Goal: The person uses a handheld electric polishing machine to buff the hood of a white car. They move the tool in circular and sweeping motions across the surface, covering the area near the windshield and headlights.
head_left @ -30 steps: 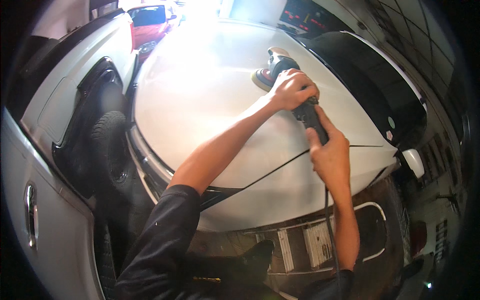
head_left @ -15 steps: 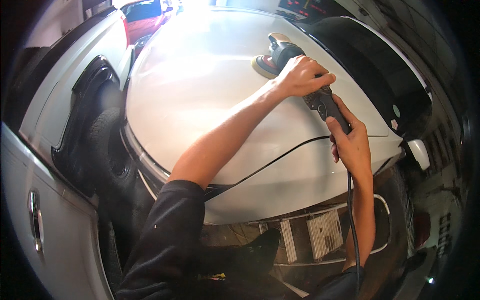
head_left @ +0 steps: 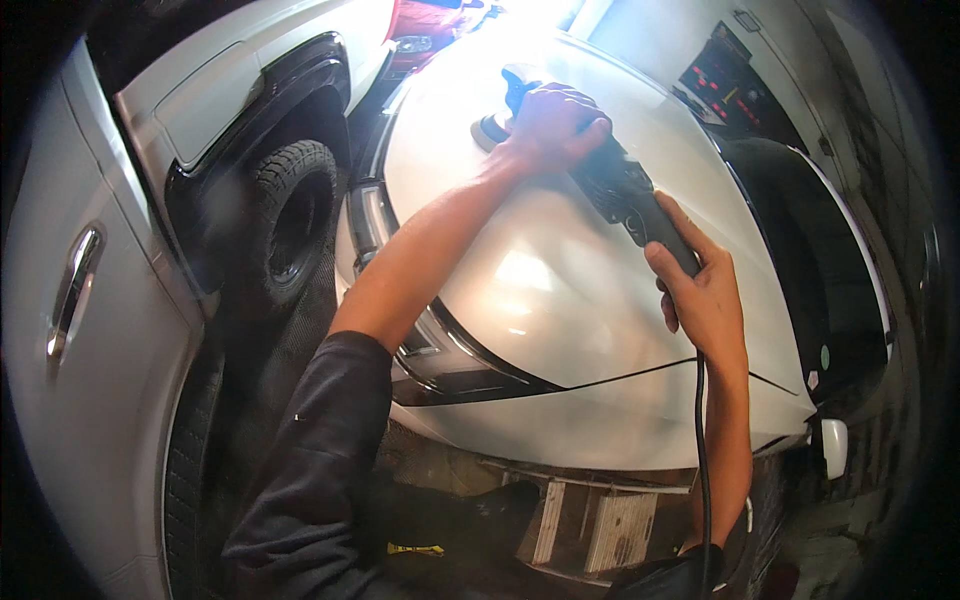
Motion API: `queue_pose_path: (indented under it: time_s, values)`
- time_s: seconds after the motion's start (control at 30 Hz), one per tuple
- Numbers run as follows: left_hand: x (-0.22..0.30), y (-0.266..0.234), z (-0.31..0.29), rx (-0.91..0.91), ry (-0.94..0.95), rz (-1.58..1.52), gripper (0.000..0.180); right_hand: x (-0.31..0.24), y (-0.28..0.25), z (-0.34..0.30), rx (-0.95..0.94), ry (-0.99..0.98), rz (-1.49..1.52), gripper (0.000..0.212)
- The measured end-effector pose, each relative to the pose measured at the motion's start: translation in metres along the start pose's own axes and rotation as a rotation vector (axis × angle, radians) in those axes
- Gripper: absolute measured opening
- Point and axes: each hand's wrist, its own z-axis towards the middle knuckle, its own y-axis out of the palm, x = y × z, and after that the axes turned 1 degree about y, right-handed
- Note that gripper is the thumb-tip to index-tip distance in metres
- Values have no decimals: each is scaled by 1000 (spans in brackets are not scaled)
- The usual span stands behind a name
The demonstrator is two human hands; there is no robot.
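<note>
A dim garage is seen, with a white car hood (head_left: 560,300) filling the middle and shining bright near the top. The fingers of the left hand (head_left: 553,125) are curled down tight over the front of a black polisher (head_left: 610,185) — the head is pressed under the palm. The fingers of the right hand (head_left: 705,295) are wrapped closed around the back handle of the same tool. The polisher is laid on the far part of the hood, and its round pad (head_left: 490,130) is touching the paint just beside the left hand. A black cord (head_left: 700,450) is hung down from the handle, past the right wrist, toward the lower edge. The left arm is stretched long across the hood, and a dark sleeve (head_left: 320,470) is pushed up near the elbow. To the left, another white car (head_left: 120,330) is parked close by, with a black tire (head_left: 295,220) and a shiny door handle (head_left: 72,290). A red car (head_left: 435,25) is seen far off at the top.
</note>
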Motion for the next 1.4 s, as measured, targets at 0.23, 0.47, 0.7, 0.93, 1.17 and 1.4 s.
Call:
queue_pose_path:
  time_s: [0.23,0.47,0.7,0.93,1.17,1.4]
  values:
    - [-46,-48,-29,220,-29,-12,42,-40,35,38,-70,-183,-238,60]
    - [-70,-83,-56,356,-68,45,40,-64,65,66,-138,-356,-358,59]
    - [-82,-104,-77,368,-101,205,40,-67,76,76,-155,-483,-448,61]
    - [-8,-114,-85,431,-94,220,36,-67,42,28,-224,-395,-420,65]
    - [56,-122,-113,435,-31,264,39,-46,29,-40,-198,-449,-350,68]
    - [138,-94,-111,465,-25,302,39,-9,-20,-102,-134,-509,-474,67]
